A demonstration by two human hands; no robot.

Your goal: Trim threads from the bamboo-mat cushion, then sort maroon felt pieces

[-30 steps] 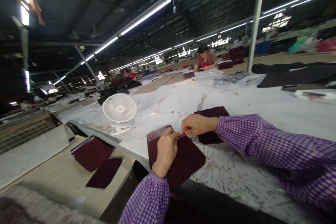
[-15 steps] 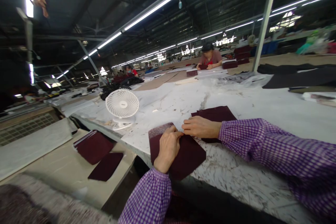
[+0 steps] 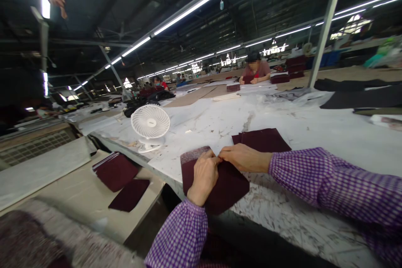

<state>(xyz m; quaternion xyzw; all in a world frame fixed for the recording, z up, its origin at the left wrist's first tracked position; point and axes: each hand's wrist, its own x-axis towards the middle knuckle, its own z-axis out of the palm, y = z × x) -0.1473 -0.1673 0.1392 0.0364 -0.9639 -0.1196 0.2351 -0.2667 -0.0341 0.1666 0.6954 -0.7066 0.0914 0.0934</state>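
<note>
A dark maroon fabric piece (image 3: 229, 188) with a mottled, paler band (image 3: 192, 155) at its far left end lies over the table's front edge. My left hand (image 3: 205, 171) rests on it, fingers curled with thumb and fingertips pinching at its upper edge. Right beside those fingertips, my right hand (image 3: 237, 155) is closed in a pinch at the same edge. The two hands touch or nearly touch, and the exact spot they grip is hidden by the fingers. Just beyond my right hand lie more maroon fabric pieces (image 3: 266, 139), partly covered by the wrist and purple checked sleeve.
A white fan (image 3: 150, 122) stands on the white-covered table (image 3: 207, 121). At lower left, a beige surface (image 3: 65, 194) carries a maroon fabric stack (image 3: 117, 171) and a separate piece (image 3: 129, 195). Across the table a person (image 3: 256, 69) handles maroon fabric. A post (image 3: 326, 29) rises at right.
My right hand has come closer to my left hand, and its fingertips now meet the fabric edge there. The left hand keeps its place on the fabric. The whole view has shifted slightly.
</note>
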